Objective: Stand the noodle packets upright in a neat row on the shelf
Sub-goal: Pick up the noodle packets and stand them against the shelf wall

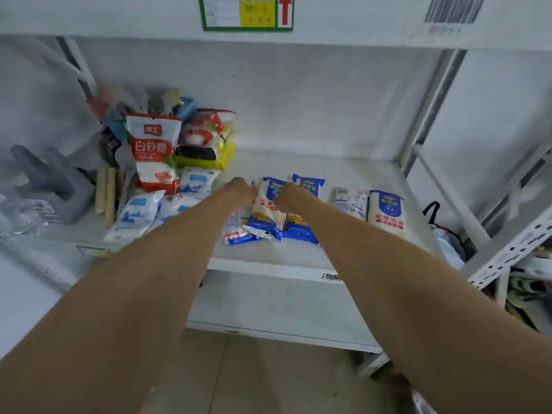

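Observation:
Several blue-and-white noodle packets stand on the white shelf (298, 255). My left hand (240, 191) and my right hand (288, 198) both grip one noodle packet (267, 204) at mid-shelf, one hand on each side. A second packet (307, 186) stands right behind my right hand. Farther right stand a third packet (385, 213) and a narrower white one (349, 201). A small packet (239, 236) lies flat at the front edge below my hands.
A red-and-white sugar bag (153, 150) leans on a heap of mixed goods at the back left. Pale blue-and-white bags (134, 213) lie in front of it. A grey plastic holder (50, 183) sits far left. Shelf uprights (430, 115) stand on the right.

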### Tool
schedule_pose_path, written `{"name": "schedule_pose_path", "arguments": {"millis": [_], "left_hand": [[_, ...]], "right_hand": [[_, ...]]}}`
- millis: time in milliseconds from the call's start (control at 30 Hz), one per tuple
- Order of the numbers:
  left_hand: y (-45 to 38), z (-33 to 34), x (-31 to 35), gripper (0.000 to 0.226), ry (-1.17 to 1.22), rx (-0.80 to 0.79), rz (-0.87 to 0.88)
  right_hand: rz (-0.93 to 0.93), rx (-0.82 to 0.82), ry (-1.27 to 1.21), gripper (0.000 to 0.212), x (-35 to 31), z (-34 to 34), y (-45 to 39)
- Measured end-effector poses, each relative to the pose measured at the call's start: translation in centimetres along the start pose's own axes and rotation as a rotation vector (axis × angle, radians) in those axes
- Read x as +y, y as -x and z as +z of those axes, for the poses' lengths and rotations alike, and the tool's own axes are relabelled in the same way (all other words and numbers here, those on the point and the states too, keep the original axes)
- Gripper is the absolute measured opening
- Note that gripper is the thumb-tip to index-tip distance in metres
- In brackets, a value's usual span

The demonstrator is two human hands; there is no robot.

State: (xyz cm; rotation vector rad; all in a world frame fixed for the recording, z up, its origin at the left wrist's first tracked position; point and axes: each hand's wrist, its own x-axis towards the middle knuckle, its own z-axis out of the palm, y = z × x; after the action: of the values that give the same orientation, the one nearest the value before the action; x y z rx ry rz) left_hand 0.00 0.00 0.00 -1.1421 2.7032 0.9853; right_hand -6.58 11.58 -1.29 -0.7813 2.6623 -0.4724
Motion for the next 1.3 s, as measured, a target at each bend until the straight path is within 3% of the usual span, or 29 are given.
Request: {"name": "schedule_pose_path", "arguments": {"millis": [100, 267, 367, 567, 867, 1067, 1200, 1300], "left_hand": [[-1.0, 0.6, -0.3, 0.050, -0.054, 0.009, -0.021], [-3.1, 1.5, -0.9, 0.049, -0.078, 0.006, -0.064], [-4.7, 2.2, -1.8, 0.039, -0.020, -0.017, -0.133], [-7.1, 3.0, -3.0, 0.028, 0.063, -0.043, -0.181], [-9.8, 3.0, -4.4, 0.047, -0.058, -0.026, -0.178], [-11.0, 2.1, -4.7, 0.057, 0.072, -0.113, -0.261], [-11.7, 1.9, -4.9, 0.060, 0.219, -0.202, -0.327], [-11.9, 1.7, -5.1, 0.062, 0.281, -0.236, -0.334]], "right_hand": [[0.002, 0.019, 0.011, 0.030, 0.7, 0.7, -1.9], [0.013, 0.016, 0.051, 0.017, 0.9, 1.8, -4.1], [0.005, -0.020, 0.031, 0.030, 1.2, 2.7, -5.9], [0.020, -0.015, 0.199, 0.028, 0.8, 3.7, -8.4], [0.171, -0.166, 0.116, 0.036, -0.6, 4.1, -11.3], [0.200, -0.335, 0.108, 0.050, -0.9, 2.7, -11.8], [0.264, -0.225, -0.005, 0.050, -1.0, 2.3, -11.9], [0.209, -0.273, 0.069, 0.048, -1.2, 2.4, -11.7]]}}
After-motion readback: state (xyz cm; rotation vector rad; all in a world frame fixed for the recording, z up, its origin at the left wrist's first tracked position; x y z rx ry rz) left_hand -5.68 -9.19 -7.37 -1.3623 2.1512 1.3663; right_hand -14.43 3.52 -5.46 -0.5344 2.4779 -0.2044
